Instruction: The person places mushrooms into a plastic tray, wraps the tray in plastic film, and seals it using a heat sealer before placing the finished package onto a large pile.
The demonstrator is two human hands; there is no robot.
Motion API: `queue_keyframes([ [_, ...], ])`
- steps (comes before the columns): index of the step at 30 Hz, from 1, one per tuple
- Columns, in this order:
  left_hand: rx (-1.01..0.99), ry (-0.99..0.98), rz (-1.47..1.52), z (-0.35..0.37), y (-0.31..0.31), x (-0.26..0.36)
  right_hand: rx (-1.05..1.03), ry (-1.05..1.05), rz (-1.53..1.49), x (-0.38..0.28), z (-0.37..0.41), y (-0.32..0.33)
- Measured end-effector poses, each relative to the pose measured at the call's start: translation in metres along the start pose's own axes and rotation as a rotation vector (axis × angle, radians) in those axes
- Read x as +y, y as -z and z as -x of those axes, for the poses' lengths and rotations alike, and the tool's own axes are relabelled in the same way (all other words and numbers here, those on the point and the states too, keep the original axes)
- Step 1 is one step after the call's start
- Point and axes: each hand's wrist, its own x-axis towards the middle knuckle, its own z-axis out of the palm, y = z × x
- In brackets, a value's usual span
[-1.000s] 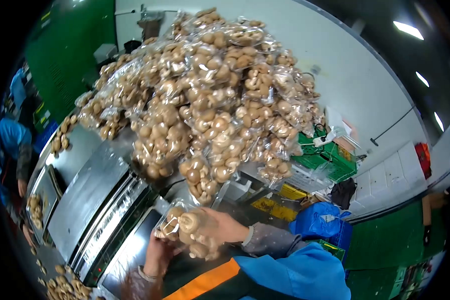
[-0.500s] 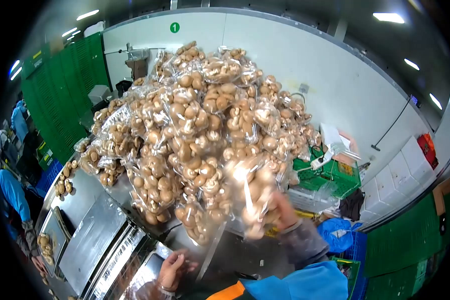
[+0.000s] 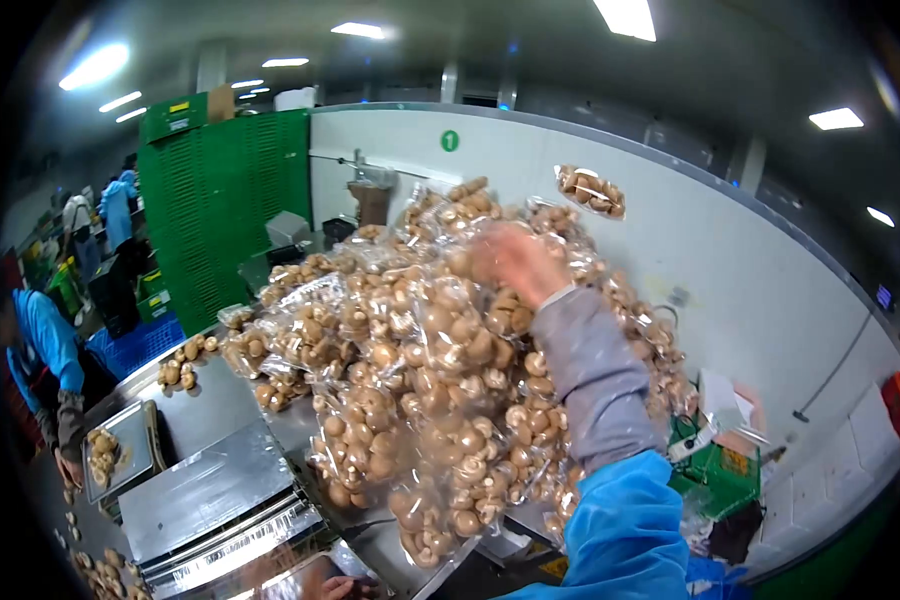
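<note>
A large pile of clear plastic bags of brown mushrooms (image 3: 450, 330) covers the steel table. My right hand (image 3: 518, 262) reaches over the upper part of the pile, blurred by motion, its fingers stretched out and no bag in them. Above and to the right of it, one bag of mushrooms (image 3: 590, 191) is in the air before the white wall, apart from the hand. My left hand (image 3: 338, 587) shows only partly at the bottom edge, beside the steel machine (image 3: 215, 500); its fingers are mostly cut off.
Loose mushrooms (image 3: 180, 365) lie on the table at left, and more sit on a scale (image 3: 120, 455). A co-worker in a blue sleeve (image 3: 50, 335) stands there. A green crate (image 3: 715, 475) is at right. A white wall (image 3: 750, 250) rises behind the pile.
My right hand has swung up and forward over the pile, and the bag it held is now in the air. The view has tilted up and turned left. My left hand is lower in view.
</note>
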Motion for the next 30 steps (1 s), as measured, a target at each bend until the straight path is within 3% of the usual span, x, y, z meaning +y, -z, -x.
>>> queue_keyframes([
  [1,-0.051,-0.009,0.080,0.006,0.000,0.002,-0.153,-0.033,0.133,0.034,-0.014,-0.023],
  [3,0.035,-0.004,0.107,0.012,0.012,0.000,-0.420,-0.106,0.627,0.044,0.005,-0.108],
  [7,0.184,-0.031,0.072,0.032,0.029,-0.003,-0.959,-0.022,0.477,0.095,0.011,-0.188],
  [10,0.283,-0.083,0.021,0.035,0.070,-0.017,-1.155,-0.127,0.509,0.129,0.008,-0.231],
  [12,0.413,-0.132,0.008,0.057,0.061,-0.007,-1.271,0.036,0.572,0.147,0.007,-0.258],
  [13,0.372,-0.207,-0.047,0.061,0.080,-0.015,-1.293,-0.055,0.589,0.155,0.010,-0.271],
  [14,0.407,-0.215,-0.049,0.080,0.081,-0.007,-1.271,-0.326,0.440,0.162,0.015,-0.287],
  [15,0.470,-0.225,-0.031,0.099,0.080,0.005,-1.266,-0.327,0.504,0.163,0.019,-0.304],
  [16,0.480,-0.357,-0.111,0.106,0.105,0.001,-1.306,-0.277,0.564,0.171,0.022,-0.321],
  [19,0.584,-0.500,-0.050,0.157,0.151,0.015,-1.294,-0.511,0.516,0.206,0.033,-0.373],
  [23,0.867,-0.688,-0.046,0.235,0.204,0.040,-1.329,-0.614,0.484,0.250,0.043,-0.436],
  [24,1.005,-0.637,-0.023,0.250,0.223,0.046,-1.354,-0.615,0.494,0.263,0.044,-0.453],
  [29,1.082,-0.703,-0.099,0.297,0.311,0.034,-1.378,-0.712,0.532,0.324,0.061,-0.535],
  [30,1.215,-0.707,-0.117,0.303,0.331,0.019,-1.389,-0.729,0.552,0.333,0.067,-0.550],
])
